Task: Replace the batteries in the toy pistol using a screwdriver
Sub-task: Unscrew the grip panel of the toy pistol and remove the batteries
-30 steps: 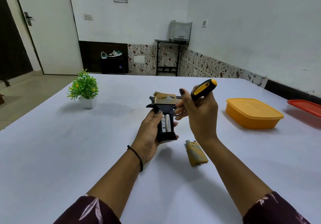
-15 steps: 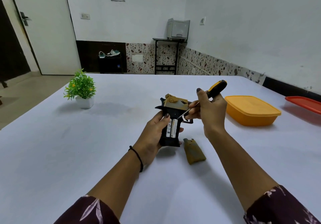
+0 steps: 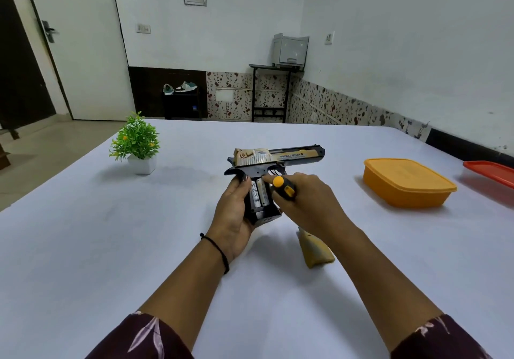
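The screwdriver (image 3: 284,189) tip is hidden behind the right hand (image 3: 310,201) gripping it; the pistol (image 3: 278,157), two batteries (image 3: 258,195) bared, is gripped by the left hand (image 3: 231,215).

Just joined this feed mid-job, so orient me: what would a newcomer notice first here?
At centre, the left hand holds a black and gold toy pistol, its opened grip showing two white batteries, while the right hand grips a yellow and black screwdriver beside them. A tan grip cover lies on the white table below the right wrist; an orange lidded plastic box sits at right.
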